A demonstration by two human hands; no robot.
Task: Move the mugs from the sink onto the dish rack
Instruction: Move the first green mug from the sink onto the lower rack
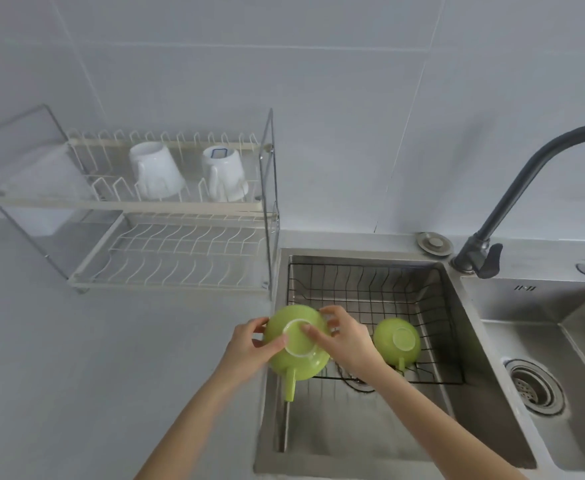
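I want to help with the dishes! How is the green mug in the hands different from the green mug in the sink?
The held green mug is up at the sink's left edge, gripped by the left hand and right hand; the other green mug rests untouched in the wire basket. The held one looks bigger, being nearer the camera, and its handle shows fully. Both are light green, upside down, handles pointing toward the person.

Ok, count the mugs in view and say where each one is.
4. Two white mugs sit upside down on the dish rack's top shelf, left and right. One green mug is held by both hands at the sink's left edge. Another green mug sits inverted in the sink basket.
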